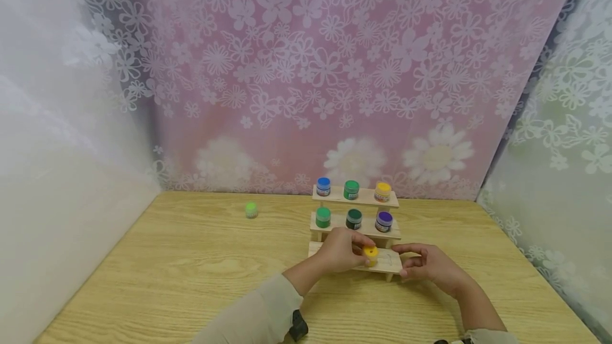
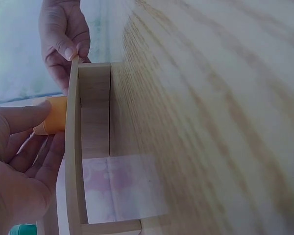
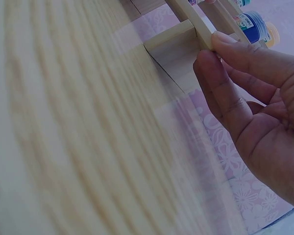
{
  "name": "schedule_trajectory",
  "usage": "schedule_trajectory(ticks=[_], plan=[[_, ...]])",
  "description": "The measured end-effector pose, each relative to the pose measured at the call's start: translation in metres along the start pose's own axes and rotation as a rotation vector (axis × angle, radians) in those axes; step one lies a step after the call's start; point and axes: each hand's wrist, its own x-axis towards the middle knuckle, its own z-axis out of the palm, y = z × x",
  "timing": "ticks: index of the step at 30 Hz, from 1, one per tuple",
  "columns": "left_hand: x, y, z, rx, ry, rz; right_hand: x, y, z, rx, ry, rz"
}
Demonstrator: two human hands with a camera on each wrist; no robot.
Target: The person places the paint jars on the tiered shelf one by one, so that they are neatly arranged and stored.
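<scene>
My left hand (image 1: 338, 251) pinches a yellow-orange paint jar (image 1: 370, 256) between thumb and fingers. The jar stands at the lowest step of a three-tier wooden display rack (image 1: 391, 262), right of its middle. In the left wrist view the base of this jar (image 2: 58, 115) meets the board. At the right end of that same step, my right hand (image 1: 432, 268) grips the board's edge; thumb and fingertips close on the wood in the right wrist view. Green (image 1: 323, 217), dark green (image 1: 354, 219) and purple (image 1: 384, 221) jars stand on the middle step.
Blue (image 1: 323, 186), green (image 1: 351, 190) and yellow (image 1: 382, 192) jars sit along the top step. A light green jar (image 1: 251, 210) stands alone on the wood-grain table (image 1: 191, 269), left of the rack. A pink floral curtain (image 1: 287, 78) hangs behind.
</scene>
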Motion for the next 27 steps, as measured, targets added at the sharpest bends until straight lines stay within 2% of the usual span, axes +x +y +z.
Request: schedule_trajectory(ticks=[9,14,20,27], plan=[[-0.006,-0.002,-0.007,-0.118,-0.007,-0.019,0.0,0.0,0.0,-0.01,-0.003,0.007],[-0.012,-0.005,-0.014,-0.136,0.027,0.016,0.0,-0.001,0.0,-0.009,-0.003,0.01],[-0.018,-0.006,-0.019,-0.231,0.051,0.048,0.001,-0.002,0.0,-0.003,-0.001,0.016],[-0.024,-0.006,-0.027,-0.26,0.076,0.061,0.002,-0.002,-0.001,-0.023,0.006,0.019]])
